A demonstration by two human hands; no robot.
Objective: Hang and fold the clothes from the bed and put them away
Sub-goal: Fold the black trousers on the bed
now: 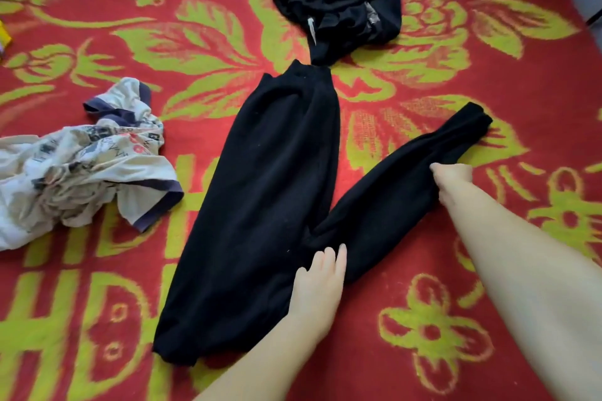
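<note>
Fingers (pixel 332 257) of our left hand (pixel 317 286): straight, pressed flat on the black trousers (pixel 270 205) at the crotch. Our right hand (pixel 451 177): curled, gripping the right-lying leg near its cuff. Trousers: spread on the red-and-green blanket (pixel 423 319), legs splayed apart. Nearby: crumpled white printed shirt (pixel 84 166) to the left, bunched black garment (pixel 338 0) beyond.

We count three garments on the bed: one pair of black fleece trousers (pixel 260 205) at centre, one crumpled black garment (pixel 338 0) at top, one crumpled white printed shirt (pixel 81 166) at left.
</note>
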